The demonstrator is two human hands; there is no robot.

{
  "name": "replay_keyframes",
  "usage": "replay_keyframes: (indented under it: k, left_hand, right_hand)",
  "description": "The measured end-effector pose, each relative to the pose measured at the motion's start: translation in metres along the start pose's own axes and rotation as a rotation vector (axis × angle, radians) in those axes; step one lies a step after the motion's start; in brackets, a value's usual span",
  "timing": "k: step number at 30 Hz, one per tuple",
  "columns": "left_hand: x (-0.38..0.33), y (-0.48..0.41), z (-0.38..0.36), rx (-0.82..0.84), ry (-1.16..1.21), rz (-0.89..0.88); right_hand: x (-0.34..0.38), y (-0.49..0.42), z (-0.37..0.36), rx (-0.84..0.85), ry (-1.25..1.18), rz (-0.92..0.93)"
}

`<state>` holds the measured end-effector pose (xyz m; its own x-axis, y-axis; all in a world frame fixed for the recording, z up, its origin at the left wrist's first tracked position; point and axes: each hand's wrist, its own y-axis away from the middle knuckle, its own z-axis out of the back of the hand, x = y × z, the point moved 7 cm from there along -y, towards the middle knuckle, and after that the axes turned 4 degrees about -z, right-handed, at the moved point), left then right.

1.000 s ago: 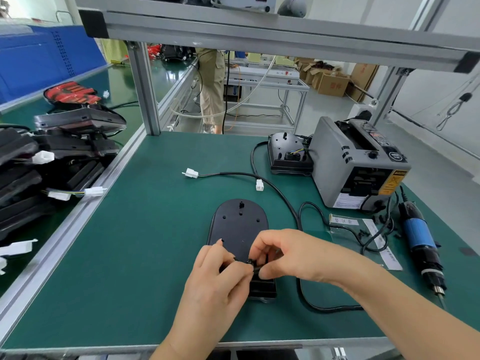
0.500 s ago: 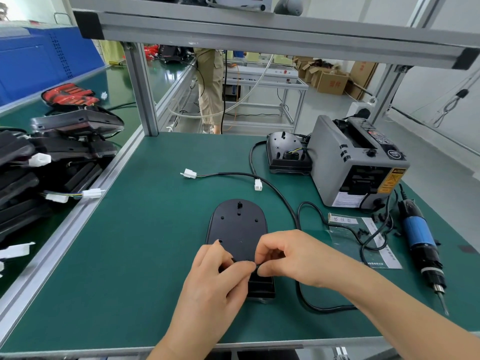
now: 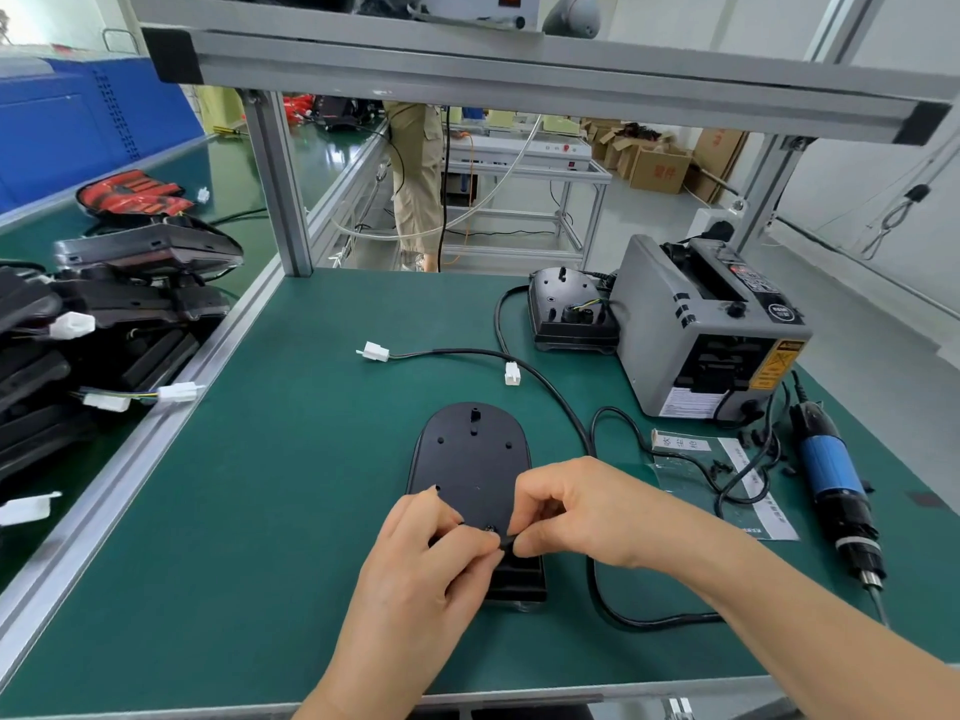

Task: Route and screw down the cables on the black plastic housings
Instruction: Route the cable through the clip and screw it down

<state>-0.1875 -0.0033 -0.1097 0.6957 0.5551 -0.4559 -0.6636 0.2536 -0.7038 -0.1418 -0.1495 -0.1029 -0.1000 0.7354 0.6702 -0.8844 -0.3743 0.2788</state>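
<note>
Barely any change: left hand [image 3: 415, 579] and right hand [image 3: 587, 511] stay over the black housing [image 3: 470, 459]'s near end, mid-worktop [image 3: 260, 511], fingers [image 3: 467, 544] still pinched on a small black piece [image 3: 505, 547] there.

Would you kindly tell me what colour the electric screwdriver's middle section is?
The electric screwdriver has a blue middle section, seen in the head view.
</note>
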Motion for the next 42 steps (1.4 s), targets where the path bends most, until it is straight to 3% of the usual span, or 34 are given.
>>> replay_keyframes:
  k: [11, 15, 17, 19, 23, 26, 29, 36, 42]
  left_hand:
    - [0.003, 0.002, -0.003, -0.033, -0.057, 0.001]
    - [0.003, 0.004, -0.003, -0.029, -0.058, 0.012]
    - [0.002, 0.004, -0.003, -0.025, -0.056, 0.015]
    - [0.001, 0.004, -0.002, -0.024, -0.053, 0.020]
    - [0.000, 0.003, -0.001, -0.025, -0.055, 0.023]
    - [0.000, 0.003, -0.001, -0.024, -0.054, 0.027]
    - [0.000, 0.004, -0.001, -0.030, -0.049, 0.028]
    - [0.000, 0.004, -0.001, -0.025, -0.049, 0.025]
    - [-0.001, 0.004, 0.000, -0.044, -0.060, 0.011]
  right_hand:
    - [0.001, 0.014, 0.002, -0.122, -0.039, 0.012]
    - [-0.017, 0.045, 0.054, -0.427, 0.044, -0.078]
    - [-0.040, 0.069, 0.096, -0.645, 0.188, -0.218]
    - [-0.073, 0.087, 0.133, -0.722, 0.349, -0.416]
    - [-0.154, 0.095, 0.172, -0.610, 0.533, -0.844]
    - [-0.185, 0.094, 0.176, -0.573, 0.627, -1.040]
    - [-0.212, 0.088, 0.171, -0.423, 0.599, -1.175]
    - [-0.227, 0.092, 0.169, -0.389, 0.472, -1.158]
    - [-0.221, 0.111, 0.157, -0.500, -0.011, -1.098]
